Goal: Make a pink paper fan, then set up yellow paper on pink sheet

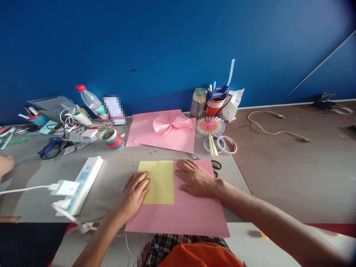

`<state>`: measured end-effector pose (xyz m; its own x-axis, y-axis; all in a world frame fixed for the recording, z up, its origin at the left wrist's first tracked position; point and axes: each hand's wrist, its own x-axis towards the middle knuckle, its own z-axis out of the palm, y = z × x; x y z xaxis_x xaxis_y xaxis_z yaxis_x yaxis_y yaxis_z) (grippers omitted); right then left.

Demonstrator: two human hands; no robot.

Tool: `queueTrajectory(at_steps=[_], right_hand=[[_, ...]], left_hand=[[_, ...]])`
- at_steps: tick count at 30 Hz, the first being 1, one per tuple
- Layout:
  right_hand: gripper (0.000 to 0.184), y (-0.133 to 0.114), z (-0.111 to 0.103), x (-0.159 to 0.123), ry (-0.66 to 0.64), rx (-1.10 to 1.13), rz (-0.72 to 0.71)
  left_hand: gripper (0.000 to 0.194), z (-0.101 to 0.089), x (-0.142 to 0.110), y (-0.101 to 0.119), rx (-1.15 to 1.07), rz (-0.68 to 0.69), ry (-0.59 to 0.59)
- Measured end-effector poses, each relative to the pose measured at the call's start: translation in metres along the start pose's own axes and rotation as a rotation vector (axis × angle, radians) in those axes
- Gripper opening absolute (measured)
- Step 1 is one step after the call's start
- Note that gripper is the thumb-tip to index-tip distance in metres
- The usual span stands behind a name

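A large pink sheet of paper lies on the table in front of me, its near edge reaching the table edge. On its upper left part rests a smaller yellow sheet of paper. My left hand lies flat over the yellow sheet's left edge, fingers outstretched. Just right of the yellow sheet, my right hand is pressed flat on the pink paper with its fingers spread. Scissors stick out from under the pink sheet at the upper right, partly hidden.
Behind lie more pink sheets with a pleated pink fan. A multicoloured paper fan and tape rolls stand right of them. A power strip sits left. Another person's hand shows at the left edge.
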<state>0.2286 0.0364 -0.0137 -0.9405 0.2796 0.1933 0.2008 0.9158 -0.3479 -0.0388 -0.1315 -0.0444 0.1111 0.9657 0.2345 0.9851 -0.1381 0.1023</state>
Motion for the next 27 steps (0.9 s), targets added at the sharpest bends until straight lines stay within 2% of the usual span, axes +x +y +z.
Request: queueTrajectory(at_steps=[5,10,16,21,24,27], right_hand=[[0.072,-0.029,-0.004,0.008,-0.111,-0.009,0.073],[0.073,-0.056,0.014,0.016,-0.214,0.081,0.026],[0.07,-0.051,0.03,0.013,-0.192,0.109,0.009],[0.069,-0.048,0.031,0.011,-0.176,0.106,-0.019],[0.07,-0.047,0.033,0.011,-0.16,0.103,-0.023],[0.071,-0.047,0.035,0.01,-0.143,0.104,-0.024]], left_hand=[[0.029,0.001,-0.002,-0.002,-0.018,0.014,-0.009],[0.031,-0.002,-0.002,0.0,-0.068,-0.012,-0.028],[0.029,-0.005,0.001,0.001,-0.088,0.001,0.02],[0.031,-0.023,-0.014,0.004,-0.079,0.039,0.097],[0.035,-0.034,-0.029,0.016,-0.097,0.071,0.109],[0.042,-0.037,-0.043,0.034,-0.069,0.11,0.062]])
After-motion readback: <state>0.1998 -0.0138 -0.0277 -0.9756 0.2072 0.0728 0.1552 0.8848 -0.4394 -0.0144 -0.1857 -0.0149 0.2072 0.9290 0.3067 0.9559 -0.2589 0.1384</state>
